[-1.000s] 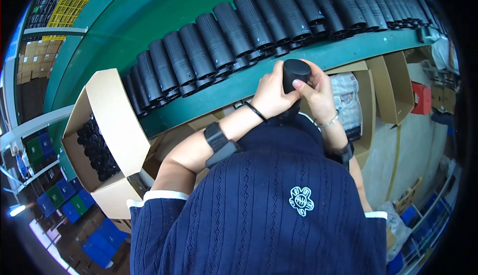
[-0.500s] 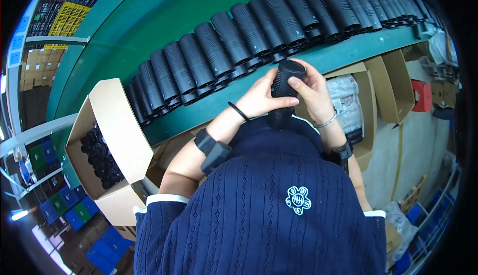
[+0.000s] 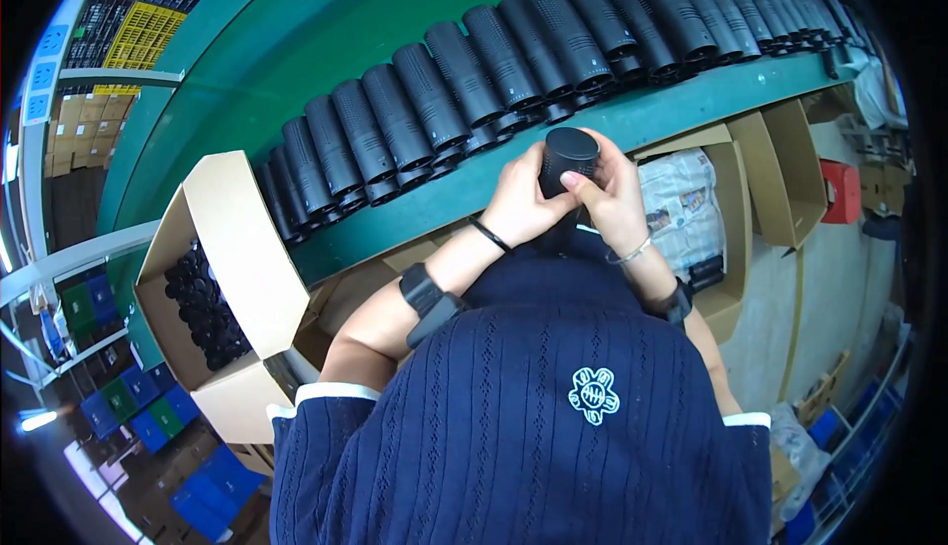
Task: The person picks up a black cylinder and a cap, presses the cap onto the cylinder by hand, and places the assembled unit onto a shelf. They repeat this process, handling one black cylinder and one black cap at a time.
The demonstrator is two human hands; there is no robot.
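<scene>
Both hands hold a black cylindrical casing (image 3: 571, 148) with a dotted, perforated side, in front of the green bench's near edge. Its flat round end is tipped upward and its lower part is hidden by my hands and shirt. My left hand (image 3: 523, 199) wraps round its left side. Fingers of my right hand (image 3: 614, 199) curl behind its right side, and that thumb presses on its front. Similar black casings (image 3: 469, 76) lie side by side in a long row on the green bench (image 3: 681, 106), just beyond my hands.
At left, an open cardboard box (image 3: 247, 239) holds many small black round pieces (image 3: 205, 308). On the right a carton (image 3: 736, 249) contains printed paper (image 3: 681, 204) and some black casings (image 3: 706, 273). Another open carton (image 3: 780, 170) and a red box (image 3: 841, 192) stand farther right.
The casing has been tilted so its flat round end now faces up toward me. Both hands have shifted their grip round it and sit slightly lower.
</scene>
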